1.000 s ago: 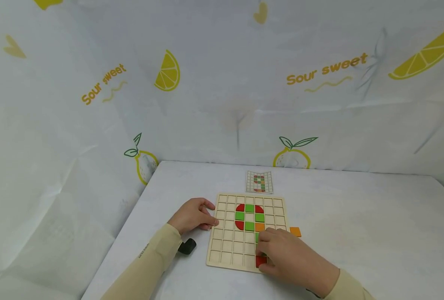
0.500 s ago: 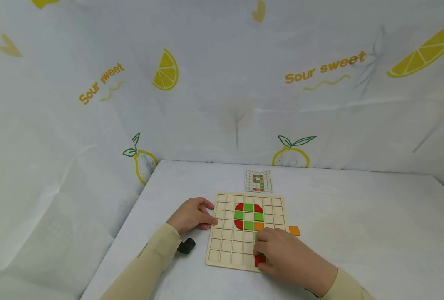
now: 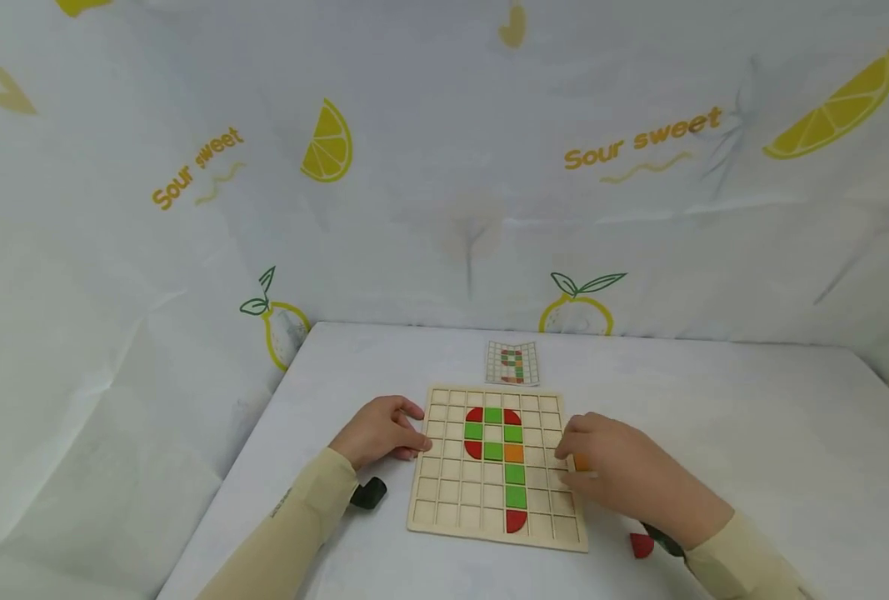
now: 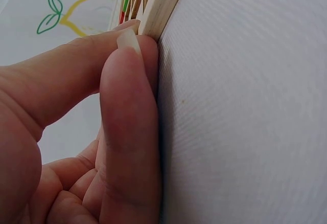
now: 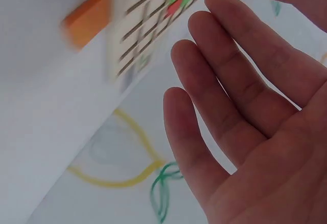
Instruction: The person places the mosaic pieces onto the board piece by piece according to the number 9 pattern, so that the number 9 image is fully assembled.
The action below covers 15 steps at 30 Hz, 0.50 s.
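A wooden grid board lies flat on the table; its red, green and orange tiles form a 9-like figure. At the foot of the figure's column sits a red rounded tile. My left hand touches the board's left edge with thumb and fingertips; the left wrist view shows those fingertips against the board's rim. Over the board's right edge hovers my right hand, fingers extended, holding nothing visible. Partly hidden by it, an orange tile lies on the table; the right wrist view shows this orange tile apart from the fingers.
Behind the board lies a small pattern card showing a similar coloured figure. A loose red tile rests on the table below my right wrist. White cloth with lemon prints hangs at the back and left.
My right hand has left the lower red tile and moved up and right to the orange tile beside the board. The green and red tiles it covered now show. My left hand stays put.
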Tool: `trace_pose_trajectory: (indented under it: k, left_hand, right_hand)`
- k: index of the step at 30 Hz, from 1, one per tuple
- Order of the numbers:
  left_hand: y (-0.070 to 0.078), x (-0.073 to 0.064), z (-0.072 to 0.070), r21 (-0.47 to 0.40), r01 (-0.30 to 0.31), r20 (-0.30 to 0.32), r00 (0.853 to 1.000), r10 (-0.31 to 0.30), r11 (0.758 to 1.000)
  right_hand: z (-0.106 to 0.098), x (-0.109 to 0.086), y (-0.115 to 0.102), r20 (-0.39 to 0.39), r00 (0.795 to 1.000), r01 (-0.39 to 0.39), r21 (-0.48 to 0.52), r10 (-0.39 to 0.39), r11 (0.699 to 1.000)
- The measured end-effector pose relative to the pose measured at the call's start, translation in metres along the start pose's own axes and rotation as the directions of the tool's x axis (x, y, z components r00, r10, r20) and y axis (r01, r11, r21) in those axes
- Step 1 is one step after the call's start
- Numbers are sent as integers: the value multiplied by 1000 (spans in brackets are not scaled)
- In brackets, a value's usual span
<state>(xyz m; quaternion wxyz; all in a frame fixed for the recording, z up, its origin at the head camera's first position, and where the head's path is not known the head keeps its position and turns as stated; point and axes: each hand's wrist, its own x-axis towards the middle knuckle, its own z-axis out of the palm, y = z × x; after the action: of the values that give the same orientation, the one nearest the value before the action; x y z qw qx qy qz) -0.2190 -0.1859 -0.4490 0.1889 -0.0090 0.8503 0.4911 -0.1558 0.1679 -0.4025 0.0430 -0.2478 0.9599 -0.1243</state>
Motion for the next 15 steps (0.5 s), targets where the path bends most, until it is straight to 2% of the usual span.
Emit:
trace_pose_trajectory:
  k: [3, 7, 15]
  left_hand:
    - [0, 0, 0, 6, 0, 1, 1000, 0, 1000]
    - [0, 0, -1, 11, 1, -2, 1000, -1, 1000]
    - [-1, 0, -1, 3, 2, 0, 1000, -2, 1000]
  right_hand:
    - [0, -3, 22, 10, 996, -86, -3, 86, 996]
    - [4, -6, 43, 8, 992, -127, 22, 127, 992]
    - [9, -5, 54, 27, 994, -106, 64, 104, 992]
